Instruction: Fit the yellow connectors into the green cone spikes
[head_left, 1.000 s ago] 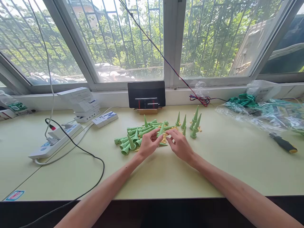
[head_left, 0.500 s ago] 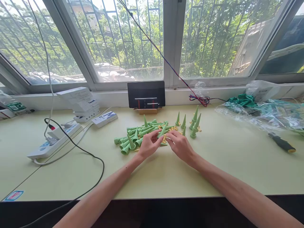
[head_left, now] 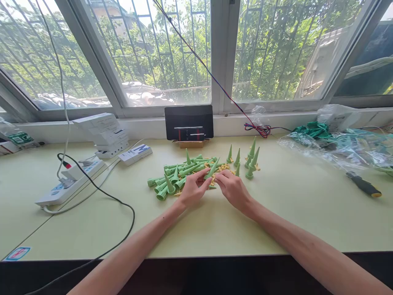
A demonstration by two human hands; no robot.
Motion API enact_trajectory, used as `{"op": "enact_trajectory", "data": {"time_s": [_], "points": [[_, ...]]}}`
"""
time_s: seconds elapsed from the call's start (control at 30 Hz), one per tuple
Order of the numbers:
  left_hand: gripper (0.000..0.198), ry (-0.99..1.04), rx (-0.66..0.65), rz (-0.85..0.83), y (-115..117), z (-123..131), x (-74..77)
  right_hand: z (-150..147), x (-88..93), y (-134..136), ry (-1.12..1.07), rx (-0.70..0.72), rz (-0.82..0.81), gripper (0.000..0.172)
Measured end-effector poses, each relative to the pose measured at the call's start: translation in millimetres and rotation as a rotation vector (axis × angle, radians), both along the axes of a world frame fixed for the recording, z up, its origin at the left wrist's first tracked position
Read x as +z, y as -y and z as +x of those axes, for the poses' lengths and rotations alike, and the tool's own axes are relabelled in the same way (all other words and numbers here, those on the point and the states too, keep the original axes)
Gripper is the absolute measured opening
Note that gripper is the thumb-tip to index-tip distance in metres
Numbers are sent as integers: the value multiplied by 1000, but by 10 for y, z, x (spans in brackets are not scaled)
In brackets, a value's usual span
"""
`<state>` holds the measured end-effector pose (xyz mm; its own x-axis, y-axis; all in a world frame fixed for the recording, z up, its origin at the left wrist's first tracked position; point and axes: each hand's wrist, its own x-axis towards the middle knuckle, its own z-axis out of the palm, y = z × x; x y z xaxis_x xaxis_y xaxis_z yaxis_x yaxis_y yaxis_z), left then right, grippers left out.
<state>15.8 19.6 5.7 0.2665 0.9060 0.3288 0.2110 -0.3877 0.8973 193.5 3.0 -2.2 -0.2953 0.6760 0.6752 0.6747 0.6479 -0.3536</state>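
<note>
My left hand (head_left: 194, 187) is closed around a green plastic cone-shaped spike (head_left: 211, 169), its tip slanting up and to the right. Just to the right, my right hand (head_left: 231, 186) has its fingers pinched together near the cone's base. Whatever sits in that pinch is too small to make out. Beyond the hands lie many loose green cones (head_left: 162, 180) in a heap. Small yellow plastic pieces (head_left: 225, 166) are scattered among them, partly covered by my hands. Several cones (head_left: 252, 164) stand upright at the right, some with yellow pieces attached low on their sides.
A dark tablet-like screen (head_left: 188, 116) stands at the back. To the left are a power strip (head_left: 72, 182) with cables, stacked white boxes (head_left: 106, 133) and a flat box (head_left: 135, 154). A screwdriver (head_left: 364, 184) and clear plastic bags (head_left: 346, 147) lie at the right.
The left hand keeps its grip on the cone. My right fingers have shifted slightly, and the yellow piece seen between the hands before is now mostly hidden.
</note>
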Motion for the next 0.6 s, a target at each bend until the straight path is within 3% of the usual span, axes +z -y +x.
{"op": "enact_trajectory", "data": {"time_s": [0.37, 0.6], "points": [[52, -75, -24, 80, 18, -23, 13, -29, -16, -20, -263, 52, -79, 20], [52, -47, -75, 72, 1, -44, -24, -51, 78, 24, -468, 82, -310, 21]]}}
